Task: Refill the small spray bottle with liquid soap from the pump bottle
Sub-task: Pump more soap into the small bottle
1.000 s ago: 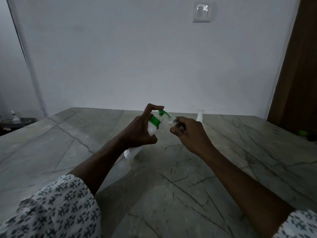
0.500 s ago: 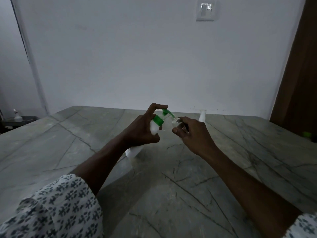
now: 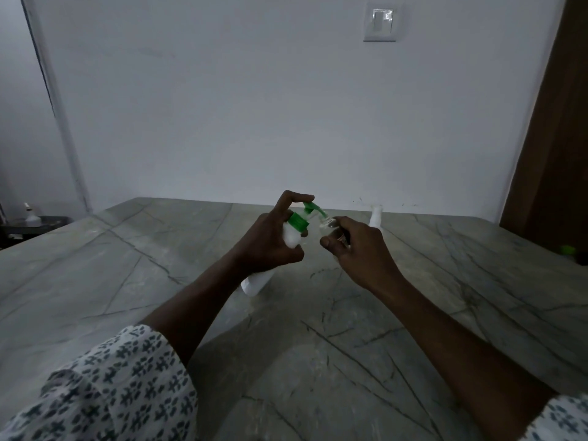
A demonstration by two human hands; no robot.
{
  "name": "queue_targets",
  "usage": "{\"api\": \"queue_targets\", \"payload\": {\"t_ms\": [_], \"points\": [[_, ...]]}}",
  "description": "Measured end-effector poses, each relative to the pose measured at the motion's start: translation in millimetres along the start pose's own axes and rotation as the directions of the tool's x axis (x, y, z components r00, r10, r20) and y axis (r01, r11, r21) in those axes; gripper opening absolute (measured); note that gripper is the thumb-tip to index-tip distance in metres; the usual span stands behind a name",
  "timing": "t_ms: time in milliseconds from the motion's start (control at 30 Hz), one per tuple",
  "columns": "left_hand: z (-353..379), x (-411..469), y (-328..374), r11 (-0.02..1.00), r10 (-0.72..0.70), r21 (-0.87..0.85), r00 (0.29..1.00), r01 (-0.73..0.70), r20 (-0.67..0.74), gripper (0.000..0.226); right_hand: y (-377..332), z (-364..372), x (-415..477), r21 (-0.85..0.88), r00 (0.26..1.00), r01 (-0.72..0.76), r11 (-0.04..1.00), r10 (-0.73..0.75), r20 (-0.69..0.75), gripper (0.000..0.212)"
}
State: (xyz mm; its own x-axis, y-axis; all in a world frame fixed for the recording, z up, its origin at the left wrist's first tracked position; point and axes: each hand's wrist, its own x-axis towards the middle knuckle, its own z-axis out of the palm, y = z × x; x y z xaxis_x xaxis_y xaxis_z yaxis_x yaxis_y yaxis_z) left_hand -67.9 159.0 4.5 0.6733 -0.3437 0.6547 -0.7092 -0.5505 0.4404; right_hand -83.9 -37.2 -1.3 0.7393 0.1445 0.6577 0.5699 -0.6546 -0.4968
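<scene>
My left hand (image 3: 270,246) grips a white pump bottle (image 3: 258,281) with a green pump head, tilted to the right above the table. Its index finger rests on top of the pump. The green nozzle points down at the open mouth of a small clear spray bottle (image 3: 327,226), which my right hand (image 3: 353,249) holds just to the right; most of that small bottle is hidden by the fingers. A white spray cap piece (image 3: 375,218) stands on the table behind my right hand.
The grey veined stone table (image 3: 127,281) runs back to a white wall. A dark tray with a small bottle (image 3: 31,218) sits at the far left. A brown door (image 3: 556,154) and a green-capped object (image 3: 568,251) are at the right.
The view has shifted slightly; both hands hold the same pose with the nozzle at the small bottle's mouth.
</scene>
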Motion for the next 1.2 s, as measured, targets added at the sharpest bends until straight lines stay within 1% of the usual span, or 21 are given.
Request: {"api": "queue_targets", "payload": {"t_ms": [67,133,267,433,667,867,1000,1200], "points": [[-2.1,-0.7,-0.3,1.000,0.007,0.001,1.000,-0.007,0.000,0.087,-1.2,-1.6,0.6,0.004,1.000,0.000,1.000,0.000,-0.012,0.037],[-1.9,-0.6,0.7,1.000,0.004,-0.001,1.000,-0.004,-0.022,0.087,-1.6,-2.5,1.3,0.007,1.000,0.012,1.000,-0.012,-0.022,0.036],[3.2,-0.7,2.7,1.000,0.007,0.007,0.998,-0.007,-0.067,0.079,-1.1,-1.7,-0.5,0.016,1.000,0.021,1.000,-0.021,0.003,0.035],[6.6,-1.6,2.3,1.000,0.012,0.001,0.998,-0.012,-0.070,0.071,-0.5,0.1,-2.0,-0.004,1.000,0.003,1.000,-0.003,0.028,0.039],[2.8,0.5,0.3,1.000,0.009,0.022,0.999,-0.008,-0.032,0.087,-0.5,-1.8,-0.3,0.006,1.000,-0.020,1.000,0.020,-0.014,0.038],[5.1,0.4,1.6,0.999,0.034,0.028,0.996,-0.032,-0.079,0.080,-0.4,-1.6,-1.5,-0.004,1.000,-0.001,1.000,0.001,-0.005,0.036],[7.7,-1.7,2.7,1.000,0.029,0.015,0.995,-0.027,-0.098,0.073,-1.0,-0.2,-2.7,-0.016,1.000,-0.002,1.000,0.002,0.027,0.041],[7.4,-3.0,1.7,0.999,0.046,-0.011,0.992,-0.048,-0.120,0.074,-5.2,-1.0,-2.7,0.002,1.000,0.005,1.000,-0.005,0.011,0.039]]}}
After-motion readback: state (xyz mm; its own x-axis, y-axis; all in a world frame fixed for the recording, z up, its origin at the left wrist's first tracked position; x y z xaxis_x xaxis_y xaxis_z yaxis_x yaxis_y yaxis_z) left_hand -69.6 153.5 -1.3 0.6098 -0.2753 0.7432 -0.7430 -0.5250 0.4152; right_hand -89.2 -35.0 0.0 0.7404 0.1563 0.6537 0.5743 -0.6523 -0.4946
